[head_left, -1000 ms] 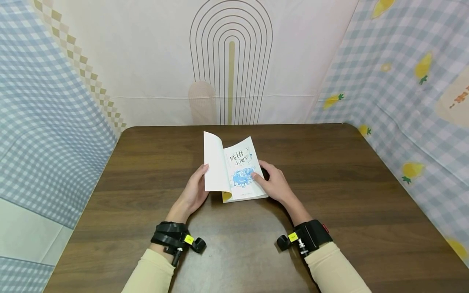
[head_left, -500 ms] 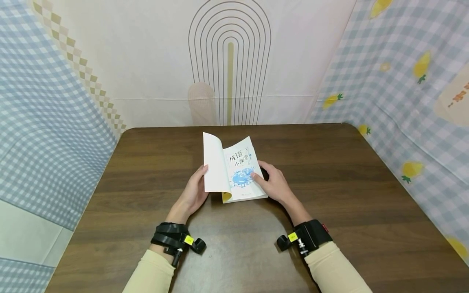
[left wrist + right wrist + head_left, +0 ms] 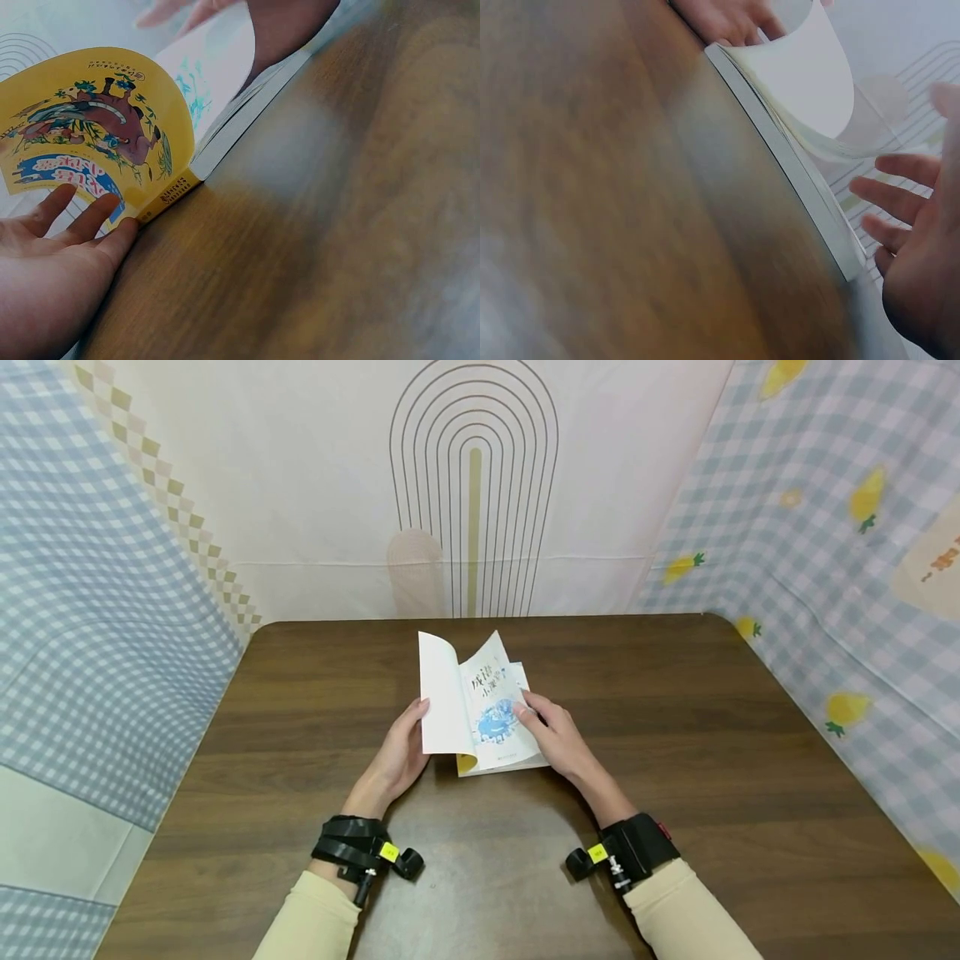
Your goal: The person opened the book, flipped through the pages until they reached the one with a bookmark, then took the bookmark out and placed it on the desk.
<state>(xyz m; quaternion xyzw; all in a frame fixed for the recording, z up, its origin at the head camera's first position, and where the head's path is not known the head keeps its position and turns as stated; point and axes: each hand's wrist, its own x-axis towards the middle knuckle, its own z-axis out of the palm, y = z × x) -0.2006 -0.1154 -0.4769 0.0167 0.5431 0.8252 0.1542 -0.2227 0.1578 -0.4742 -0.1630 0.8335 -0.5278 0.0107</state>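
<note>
A paperback book (image 3: 517, 766) lies open on the table, with blue line art and dark Chinese lettering on its title page (image 3: 498, 731). On the left its cover (image 3: 446, 702) stands raised, white inside; the left wrist view shows the yellow outer face (image 3: 169, 105) with an animal drawing. My left hand (image 3: 392, 758) holds that cover, thumb at its edge and fingers behind. My right hand (image 3: 564, 742) pinches the title page at its right edge, thumb on top. The page is bent up, and part of another printed page (image 3: 521, 673) shows beneath.
The brown wooden table (image 3: 712, 760) extends around the book. A white cloth (image 3: 315, 510) with arch lines hangs behind it, and checked cloths (image 3: 112, 585) hang at both sides. Each wrist wears a black strap (image 3: 637, 843) with a small camera.
The title page has lifted and curved leftward at its right edge, uncovering a strip of the page below. My right fingers have shifted slightly with it; the left hand keeps its hold.
</note>
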